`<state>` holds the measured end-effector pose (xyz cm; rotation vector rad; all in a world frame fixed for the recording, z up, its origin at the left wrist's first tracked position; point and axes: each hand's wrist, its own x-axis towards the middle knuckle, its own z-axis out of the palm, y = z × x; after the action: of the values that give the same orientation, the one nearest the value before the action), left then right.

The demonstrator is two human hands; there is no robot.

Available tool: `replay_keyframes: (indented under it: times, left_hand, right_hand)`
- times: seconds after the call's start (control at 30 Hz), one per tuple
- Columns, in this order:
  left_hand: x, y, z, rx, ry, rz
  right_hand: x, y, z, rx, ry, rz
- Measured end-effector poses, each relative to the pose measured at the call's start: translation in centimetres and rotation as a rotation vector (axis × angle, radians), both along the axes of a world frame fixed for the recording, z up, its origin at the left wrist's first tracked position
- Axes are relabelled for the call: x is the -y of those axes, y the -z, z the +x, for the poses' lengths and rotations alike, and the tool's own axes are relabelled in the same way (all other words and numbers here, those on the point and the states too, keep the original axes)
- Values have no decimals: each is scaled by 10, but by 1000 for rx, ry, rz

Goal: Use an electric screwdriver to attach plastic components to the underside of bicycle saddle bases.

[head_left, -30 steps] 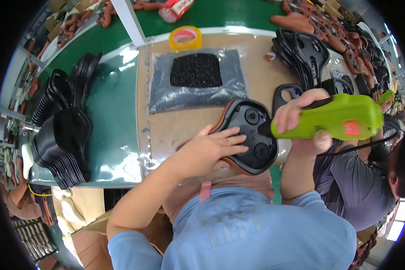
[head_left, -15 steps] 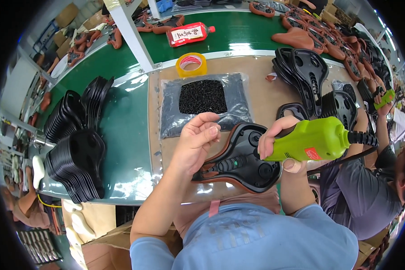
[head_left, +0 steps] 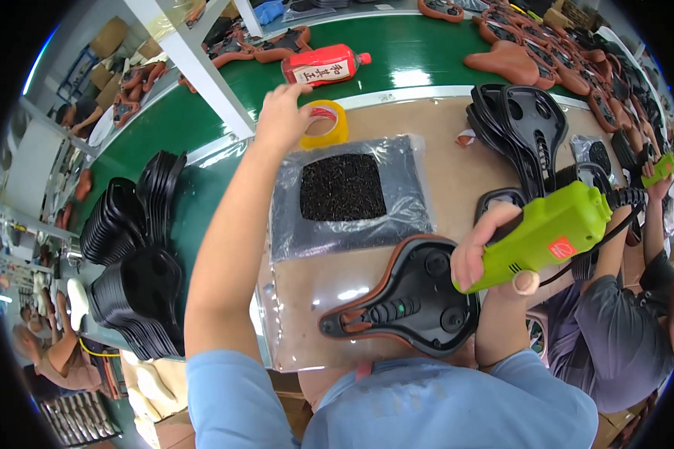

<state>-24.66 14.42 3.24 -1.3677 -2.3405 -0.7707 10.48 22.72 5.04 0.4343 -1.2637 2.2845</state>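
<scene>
My right hand (head_left: 478, 251) is wrapped around a lime-green electric screwdriver (head_left: 548, 238) with a black cord, held above the right end of an upside-down bicycle saddle (head_left: 419, 305). That saddle has a black plastic base and a brown rim, and it lies on the table in front of me. My left arm is stretched far forward. My left hand (head_left: 281, 118) is beside a roll of yellow tape (head_left: 335, 131), just short of a red bottle (head_left: 320, 66). Its fingers are apart, and nothing shows in them. An opened plastic bag of small black screws (head_left: 343, 187) lies beyond the saddle.
Stacks of black saddle bases stand at left (head_left: 138, 292) and right (head_left: 528, 123). A white post (head_left: 202, 75) rises near my left hand. Brown saddles (head_left: 505, 63) cover the far right of the green belt (head_left: 397, 45). A co-worker (head_left: 614, 329) sits close on my right.
My left hand has moved from above the saddle, forward and left to the tape and bottle. The screwdriver has shifted slightly right, and the whole view has shifted a little.
</scene>
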Motion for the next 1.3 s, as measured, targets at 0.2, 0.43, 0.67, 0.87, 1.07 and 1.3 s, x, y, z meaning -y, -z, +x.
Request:
replay_keyframes:
  times: [0.2,0.43,0.67,0.87,1.07,1.3]
  left_hand:
    - [-96,-3,-79,-134,-195,-294]
    - [-151,0,-116,64,-231,-699]
    - [-89,-36,-98,-52,-220,-351]
    - [101,-104,9,771,-45,0]
    - [257,-29,27,988,-383,-68]
    - [195,-2,66,-151,-260,-1]
  right_hand:
    - [-22,20,-11,-108,-127,-157]
    - [-38,29,-13,-65,-187,-254]
    - [-35,38,-19,-110,-222,-320]
    - [-20,28,-8,40,25,-286]
    - [-9,20,-14,131,47,-232]
    - [-3,6,-4,39,14,9]
